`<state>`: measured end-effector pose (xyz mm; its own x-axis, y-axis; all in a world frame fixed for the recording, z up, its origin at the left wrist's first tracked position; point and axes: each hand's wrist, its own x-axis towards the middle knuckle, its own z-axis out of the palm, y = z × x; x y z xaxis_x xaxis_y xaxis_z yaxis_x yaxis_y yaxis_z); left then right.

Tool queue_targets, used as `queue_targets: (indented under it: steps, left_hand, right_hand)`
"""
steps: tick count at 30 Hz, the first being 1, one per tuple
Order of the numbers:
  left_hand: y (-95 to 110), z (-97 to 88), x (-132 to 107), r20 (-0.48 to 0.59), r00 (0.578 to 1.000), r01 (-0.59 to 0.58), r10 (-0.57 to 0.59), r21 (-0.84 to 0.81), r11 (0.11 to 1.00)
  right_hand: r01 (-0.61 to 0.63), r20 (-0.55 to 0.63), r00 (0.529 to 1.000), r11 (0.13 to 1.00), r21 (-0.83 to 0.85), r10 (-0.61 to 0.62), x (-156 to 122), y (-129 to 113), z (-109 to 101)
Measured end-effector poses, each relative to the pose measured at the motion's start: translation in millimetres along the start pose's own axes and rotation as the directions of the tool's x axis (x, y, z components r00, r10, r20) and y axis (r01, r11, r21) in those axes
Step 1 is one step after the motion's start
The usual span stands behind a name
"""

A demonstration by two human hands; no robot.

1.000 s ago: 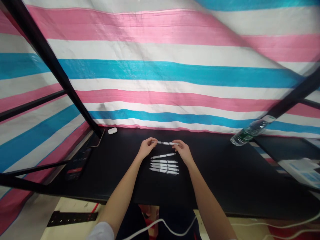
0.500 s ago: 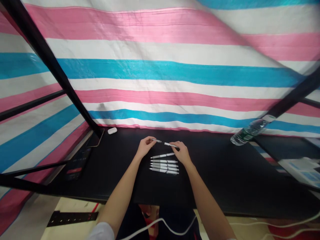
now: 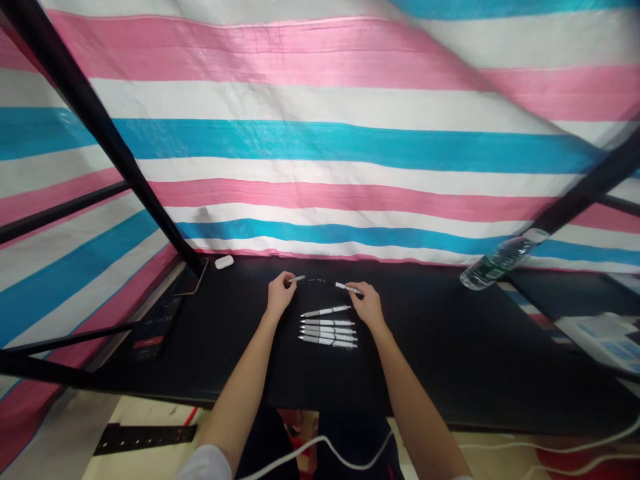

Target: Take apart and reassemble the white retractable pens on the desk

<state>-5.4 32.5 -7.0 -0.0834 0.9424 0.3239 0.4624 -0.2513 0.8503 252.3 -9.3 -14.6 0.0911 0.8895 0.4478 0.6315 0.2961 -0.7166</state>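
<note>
1. Nearest on the black table lie five white pens. Four lie close together in a row, and the fifth, farther from the body, is a little tilted from them.
2. Just beyond this row, the left hand and the right hand are apart. The fingers of the left hand are closed on a short pen piece, and the fingers of the right hand are closed on another pen piece.
3. Between the two hands, very small bits lie on the table. They are too small for me to tell what they are.
4. The small bits could roll away or be lost on the dark table if a hand or sleeve brushes them. The round pen pieces could also slip if the fingers loosen, and then they may knock the row.
5. To the right, a clear plastic bottle lies tilted near the far edge and holds some water. At the far left is a small white case, and I cannot tell what is inside it.
6. Behind everything hangs a striped tarp.
</note>
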Motion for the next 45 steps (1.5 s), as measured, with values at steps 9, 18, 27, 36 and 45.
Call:
queue_targets:
  steps: [9,18,27,36,45]
  left_hand:
    - [12.1,-3.5,-5.8,0.089,0.996,-0.047,0.000,0.521,0.852]
    - [25.2,32.9,27.7,0.313,0.949,-0.224,0.027,0.614,0.757]
    - [24.5,39.0,38.4,0.345,0.934,-0.292,0.089,0.597,0.747]
    - [8.9,41.7,37.5,0.386,0.892,-0.410,0.237,0.467,0.783]
    - [17.6,33.0,24.0,0.293,0.893,-0.434,0.342,0.358,0.827]
  right_hand:
    - [-0.012,0.023,1.000,0.999,-0.046,0.013,-0.3,4.0,2.0]
    - [-0.006,0.025,1.000,0.997,-0.072,0.008,-0.2,7.4,3.4]
    - [-0.025,0.001,1.000,0.998,-0.055,0.025,1.0,7.8,4.4]
    - [-0.023,-0.017,1.000,0.998,-0.054,0.022,0.8,8.9,3.8]
    - [-0.041,-0.035,0.999,0.998,-0.050,0.040,0.7,7.6,1.1]
